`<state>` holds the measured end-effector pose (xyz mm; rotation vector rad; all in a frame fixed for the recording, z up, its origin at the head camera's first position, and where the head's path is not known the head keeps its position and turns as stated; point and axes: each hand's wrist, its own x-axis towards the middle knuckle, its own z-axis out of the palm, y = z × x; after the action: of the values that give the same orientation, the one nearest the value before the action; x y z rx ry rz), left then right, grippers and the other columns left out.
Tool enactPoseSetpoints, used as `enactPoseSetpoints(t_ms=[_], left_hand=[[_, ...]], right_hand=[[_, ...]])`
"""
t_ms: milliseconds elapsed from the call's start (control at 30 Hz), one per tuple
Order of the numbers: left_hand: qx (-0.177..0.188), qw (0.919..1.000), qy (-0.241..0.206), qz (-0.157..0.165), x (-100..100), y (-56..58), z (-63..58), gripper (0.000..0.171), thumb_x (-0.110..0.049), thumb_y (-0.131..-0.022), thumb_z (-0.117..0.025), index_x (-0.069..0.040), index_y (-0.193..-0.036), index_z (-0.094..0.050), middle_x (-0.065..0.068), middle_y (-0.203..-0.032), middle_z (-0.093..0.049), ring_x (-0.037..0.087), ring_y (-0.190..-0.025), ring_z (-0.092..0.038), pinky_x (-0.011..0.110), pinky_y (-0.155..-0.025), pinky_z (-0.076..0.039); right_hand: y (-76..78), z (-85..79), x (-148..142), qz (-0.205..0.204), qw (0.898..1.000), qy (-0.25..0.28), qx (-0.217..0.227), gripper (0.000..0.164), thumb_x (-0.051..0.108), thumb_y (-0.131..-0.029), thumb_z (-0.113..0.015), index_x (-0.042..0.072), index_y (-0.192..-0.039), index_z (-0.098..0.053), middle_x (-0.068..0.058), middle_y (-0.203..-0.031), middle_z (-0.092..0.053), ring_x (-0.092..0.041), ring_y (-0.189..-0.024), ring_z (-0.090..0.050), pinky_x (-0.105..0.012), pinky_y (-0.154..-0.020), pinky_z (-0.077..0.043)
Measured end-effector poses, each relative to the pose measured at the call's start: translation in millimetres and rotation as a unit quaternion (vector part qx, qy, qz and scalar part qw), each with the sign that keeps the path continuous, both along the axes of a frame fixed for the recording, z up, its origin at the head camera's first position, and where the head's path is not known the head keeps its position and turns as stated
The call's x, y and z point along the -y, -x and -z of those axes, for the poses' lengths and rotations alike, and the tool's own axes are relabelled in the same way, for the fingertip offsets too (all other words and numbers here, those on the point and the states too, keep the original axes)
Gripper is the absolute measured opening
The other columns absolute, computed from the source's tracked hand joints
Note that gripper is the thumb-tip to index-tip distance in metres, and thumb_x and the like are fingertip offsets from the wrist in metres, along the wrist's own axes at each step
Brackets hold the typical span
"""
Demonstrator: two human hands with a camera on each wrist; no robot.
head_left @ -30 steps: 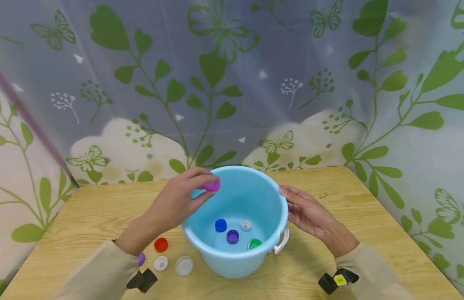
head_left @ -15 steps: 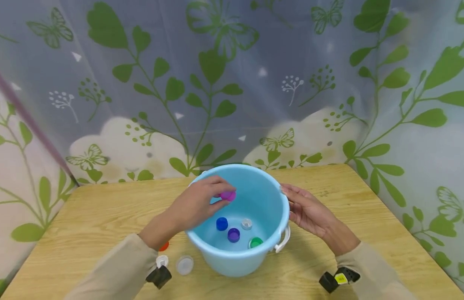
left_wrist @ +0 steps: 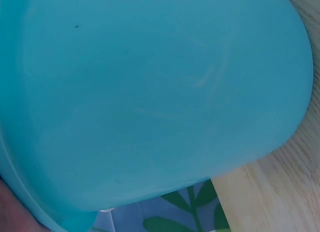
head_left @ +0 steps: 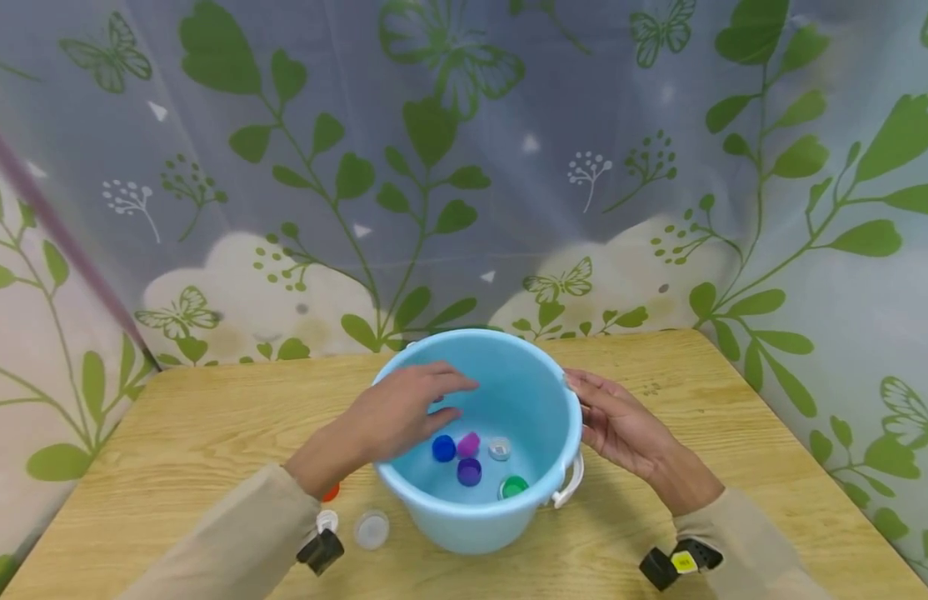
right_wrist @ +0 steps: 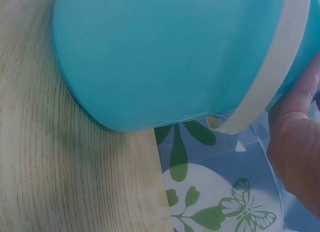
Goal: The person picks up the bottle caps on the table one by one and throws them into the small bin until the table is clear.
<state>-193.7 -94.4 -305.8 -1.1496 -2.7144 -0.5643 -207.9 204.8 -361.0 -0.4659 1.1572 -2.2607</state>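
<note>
My left hand (head_left: 407,408) hangs over the left rim of a light-blue bucket (head_left: 471,529), thumb and fingers spread apart with nothing between them. Below it, inside the bucket, a pink bottle cap (head_left: 469,444) lies beside a blue cap (head_left: 444,448) and a purple cap (head_left: 469,472). A clear-white cap (head_left: 499,449) and a green cap (head_left: 513,486) are in there too. At the right rim my right hand (head_left: 625,433) holds the bucket's edge. In the right wrist view, that hand (right_wrist: 297,142) is beside the bucket's wall and white handle (right_wrist: 272,67).
Left of the bucket, on the wooden table (head_left: 232,417), lie a frosted clear cap (head_left: 371,530), a white cap (head_left: 326,522) and a red-orange cap (head_left: 331,492), partly hidden by my left forearm. A leaf-patterned curtain (head_left: 464,208) stands behind the table.
My left hand moved right over the bucket with the pink cap and let it go; the cap now lies on the bucket's bottom. My right hand stayed at the rim.
</note>
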Motion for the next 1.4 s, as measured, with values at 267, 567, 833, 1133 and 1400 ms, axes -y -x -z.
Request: enactPoseSetpoints(t_ms=[267, 567, 833, 1133, 1400], left_hand=[[-0.125, 0.9679, -0.209, -0.065, 8.8, -2.8, 6.6, 0.018, -0.008, -0.087, -0.067, -0.009, -0.105, -0.070, 0.001, -0.103, -0.065, 0.016, -0.098, -0.061, 0.032, -0.083, -0.054], [-0.133, 0.9183, -0.331, -0.172, 50.4, -0.1, 16.6, 0.020, -0.001, -0.088, -0.060, -0.003, -0.108, -0.066, 0.008, -0.105, -0.062, 0.018, -0.092, -0.058, 0.038, -0.072, -0.053], [-0.033, 0.9344, -0.243, -0.258, 98.6, -9.1, 54.5, 0.022, -0.004, -0.090, -0.056, -0.003, -0.112, -0.063, 0.010, -0.108, -0.061, 0.023, -0.090, -0.061, 0.040, -0.071, -0.053], [0.080, 0.9628, -0.068, -0.249, 122.5, -26.6, 90.7, 0.038, -0.019, -0.088, -0.067, -0.001, -0.121, -0.060, 0.014, -0.115, -0.058, 0.031, -0.098, -0.062, 0.043, -0.070, -0.057], [0.052, 0.9730, 0.029, -0.223, 127.2, -36.7, 112.0, 0.034, -0.032, -0.081, -0.076, -0.008, -0.104, -0.070, 0.003, -0.099, -0.064, 0.020, -0.084, -0.062, 0.034, -0.064, -0.055]], right_hand=[[-0.6, -1.1, 3.1, 0.000, 1.000, -0.005, -0.001, 0.029, 0.011, -0.105, -0.035, 0.005, -0.124, -0.056, -0.008, -0.108, -0.060, -0.014, -0.093, -0.063, -0.027, -0.082, -0.055], [-0.7, -3.7, 4.8, 0.015, 1.000, -0.022, 0.004, 0.028, 0.011, -0.105, -0.035, 0.006, -0.123, -0.057, -0.008, -0.108, -0.060, -0.014, -0.093, -0.062, -0.027, -0.082, -0.055], [-0.7, -3.7, 2.5, 0.015, 1.000, -0.018, 0.005, 0.030, 0.011, -0.105, -0.035, 0.006, -0.124, -0.057, -0.008, -0.109, -0.060, -0.014, -0.095, -0.062, -0.027, -0.082, -0.055], [-0.7, -2.5, 1.2, 0.008, 1.000, -0.015, -0.003, 0.031, 0.011, -0.106, -0.034, 0.006, -0.124, -0.058, -0.007, -0.110, -0.061, -0.014, -0.096, -0.063, -0.028, -0.083, -0.054], [-0.2, -2.1, 1.1, 0.004, 1.000, -0.012, -0.004, 0.032, 0.011, -0.106, -0.032, 0.006, -0.125, -0.057, -0.008, -0.110, -0.060, -0.014, -0.096, -0.063, -0.027, -0.083, -0.054]])
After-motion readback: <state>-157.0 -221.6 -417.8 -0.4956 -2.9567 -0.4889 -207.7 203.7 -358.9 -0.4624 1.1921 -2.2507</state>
